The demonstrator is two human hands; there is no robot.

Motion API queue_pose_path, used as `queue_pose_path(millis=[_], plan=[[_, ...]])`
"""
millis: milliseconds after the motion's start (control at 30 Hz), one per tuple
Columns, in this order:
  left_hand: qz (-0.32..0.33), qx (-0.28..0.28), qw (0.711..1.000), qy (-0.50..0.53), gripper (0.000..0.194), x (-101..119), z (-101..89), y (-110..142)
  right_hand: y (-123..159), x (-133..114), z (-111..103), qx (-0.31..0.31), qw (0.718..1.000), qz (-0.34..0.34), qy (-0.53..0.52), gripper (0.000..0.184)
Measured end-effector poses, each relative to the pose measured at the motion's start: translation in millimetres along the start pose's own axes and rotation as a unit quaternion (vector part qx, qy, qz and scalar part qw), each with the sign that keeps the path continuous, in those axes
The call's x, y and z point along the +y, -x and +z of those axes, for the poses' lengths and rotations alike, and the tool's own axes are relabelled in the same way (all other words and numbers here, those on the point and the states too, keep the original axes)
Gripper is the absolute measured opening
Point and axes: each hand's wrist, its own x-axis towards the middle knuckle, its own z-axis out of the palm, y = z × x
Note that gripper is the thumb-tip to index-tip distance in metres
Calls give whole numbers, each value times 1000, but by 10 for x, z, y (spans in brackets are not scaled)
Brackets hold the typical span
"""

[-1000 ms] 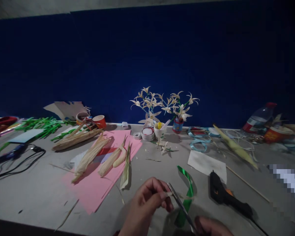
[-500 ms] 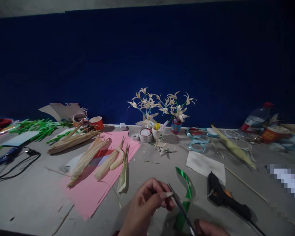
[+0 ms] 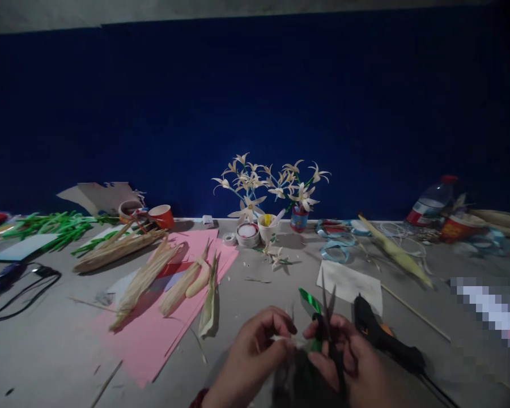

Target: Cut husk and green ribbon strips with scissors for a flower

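My left hand (image 3: 250, 357) is low in the middle of the view, its thumb and forefinger pinched on a small pale husk piece (image 3: 285, 340). Close beside it, my right hand (image 3: 348, 360) grips dark scissors (image 3: 327, 317) whose blades point up and away, slightly parted. A shiny green ribbon (image 3: 309, 299) curls on the grey table (image 3: 59, 345) just behind both hands. The two hands nearly touch.
A black glue gun (image 3: 385, 340) lies right of my hands, a white paper (image 3: 351, 281) behind it. Corn husks (image 3: 148, 275) rest on pink paper (image 3: 153, 334) to the left. Husk flowers in a cup (image 3: 297, 218), small pots (image 3: 247, 233), blue ribbon (image 3: 335, 249), a bottle (image 3: 429, 201) line the blue wall.
My right hand has come up into view with the scissors, turning their blades upright next to the left hand. The view has shifted slightly right.
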Motion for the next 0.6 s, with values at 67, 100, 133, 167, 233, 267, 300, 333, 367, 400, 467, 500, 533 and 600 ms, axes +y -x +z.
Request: queue_pose_path(millis=[67,100,133,167,233,267,300,333,367,400,467,500,533,600], plan=[[6,-17,1000,-10,12,-9,4,-1,-9,-28,104,-3,1000,7,-11,28],[7,-19,1000,-21,11,-18,4,-1,-3,-35,142,-3,1000,12,-17,26],[7,-19,999,-33,10,-30,3,0,6,-36,170,0,999,19,-27,25],[4,-16,999,-42,9,-46,1,2,16,-28,186,6,999,27,-41,25],[-6,-19,999,-35,11,-86,-1,10,29,11,185,27,996,42,-70,29],[-8,-23,1000,-18,13,-109,1,15,32,41,171,42,995,47,-82,32],[-7,-22,1000,6,16,-133,6,22,31,73,152,60,993,50,-90,35],[-3,-19,999,36,18,-156,15,30,28,106,131,73,991,52,-95,39],[2,-11,998,65,21,-177,28,39,24,135,110,82,990,56,-99,41],[5,-1,996,91,24,-195,44,48,19,158,93,83,990,58,-102,41],[5,25,991,129,24,-222,87,67,8,184,77,64,990,62,-107,36],[4,36,989,141,23,-231,111,75,2,189,77,51,991,64,-109,33],[6,46,988,150,22,-238,135,81,-4,190,80,40,991,66,-108,31],[13,64,984,163,23,-246,175,90,-14,187,86,28,992,71,-106,29]])
